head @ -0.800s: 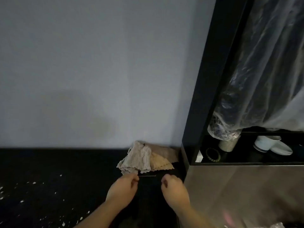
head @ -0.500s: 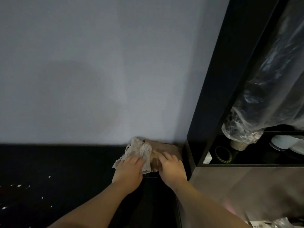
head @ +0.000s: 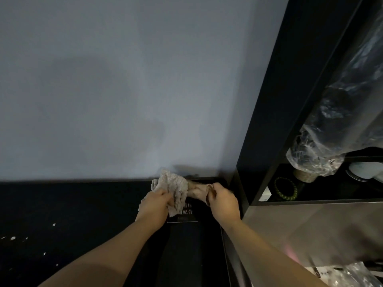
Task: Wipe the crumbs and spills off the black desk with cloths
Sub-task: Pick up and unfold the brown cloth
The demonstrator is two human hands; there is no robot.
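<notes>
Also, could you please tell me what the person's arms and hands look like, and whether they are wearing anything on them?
The left forearm and right forearm are bare to the frame's edge: no sleeve shows. The left hand and right hand wear no gloves; no watch or band shows at either wrist. No ring shows, though the fingers are partly hidden.

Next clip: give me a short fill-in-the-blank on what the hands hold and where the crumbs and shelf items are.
1. The left hand grips the pale cloth; the right hand grips the tan ____.
2. White crumbs lie on the black desk, to the ____ of both hands.
3. On the shelf at right lies a green bead ____.
Missing words: cloth; left; bracelet.
</notes>
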